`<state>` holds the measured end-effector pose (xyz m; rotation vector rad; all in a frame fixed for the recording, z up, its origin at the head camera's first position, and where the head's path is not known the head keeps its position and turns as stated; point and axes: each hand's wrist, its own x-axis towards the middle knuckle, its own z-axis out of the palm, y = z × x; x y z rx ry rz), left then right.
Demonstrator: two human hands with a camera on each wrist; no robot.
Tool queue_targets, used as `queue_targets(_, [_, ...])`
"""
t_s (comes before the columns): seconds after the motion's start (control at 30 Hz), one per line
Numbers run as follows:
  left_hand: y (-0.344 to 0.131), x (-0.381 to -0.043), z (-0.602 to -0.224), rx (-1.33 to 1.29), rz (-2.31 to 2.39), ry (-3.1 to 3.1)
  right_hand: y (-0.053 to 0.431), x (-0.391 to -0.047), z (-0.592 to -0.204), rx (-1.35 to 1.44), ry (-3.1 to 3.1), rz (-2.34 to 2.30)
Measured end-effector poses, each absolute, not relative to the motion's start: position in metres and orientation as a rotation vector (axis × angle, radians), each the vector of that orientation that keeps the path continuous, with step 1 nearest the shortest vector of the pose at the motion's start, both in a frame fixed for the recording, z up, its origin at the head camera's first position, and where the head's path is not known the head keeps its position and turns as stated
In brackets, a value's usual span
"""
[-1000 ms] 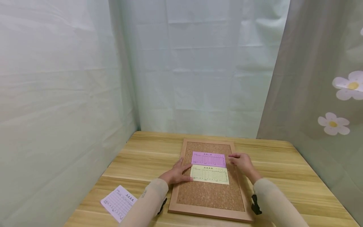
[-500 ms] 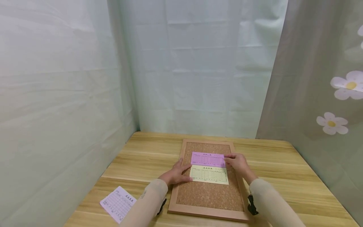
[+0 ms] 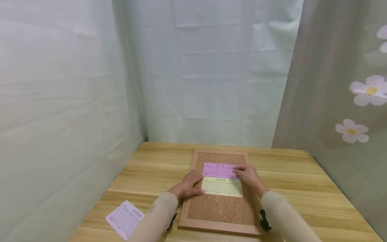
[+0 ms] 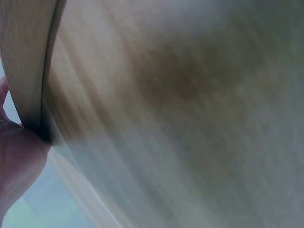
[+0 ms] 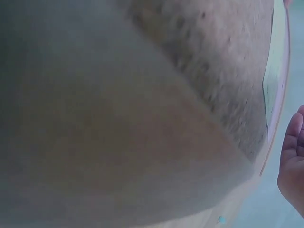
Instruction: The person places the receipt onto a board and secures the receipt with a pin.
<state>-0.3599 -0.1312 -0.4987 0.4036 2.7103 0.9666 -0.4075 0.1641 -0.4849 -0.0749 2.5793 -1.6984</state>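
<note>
In the head view a framed cork board (image 3: pixel 223 213) lies on the table, with a pink printed slip (image 3: pixel 218 170) just above a pale yellow printed slip (image 3: pixel 222 187) on its cork. My left hand (image 3: pixel 188 186) rests across the board's left frame with fingers spread, fingertips at the left edges of the slips. My right hand (image 3: pixel 248 174) reaches over the right side of the board. Its thumb and index finger come close together over the pink slip's right part, hiding that end; I cannot tell whether anything is between them.
A pale lilac stack of printed slips (image 3: pixel 124 219) lies on the wooden table (image 3: pixel 290 168), left of the board. A small teal item (image 3: pixel 260 176) shows just beyond the right wrist. Hanging fabric (image 3: pixel 211 74) encloses the table behind and at both sides.
My right hand has moved left, from the right edge of the pink slip to over its right part, and the teal item has come into sight. My left hand stays in place.
</note>
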Motion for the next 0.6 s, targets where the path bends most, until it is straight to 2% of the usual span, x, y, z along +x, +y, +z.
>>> queue_targets(0.6, [-0.131,-0.359,-0.496,0.391,0.942,2.709,0.132,-0.403,-0.491,-0.232,2.601,-1.634])
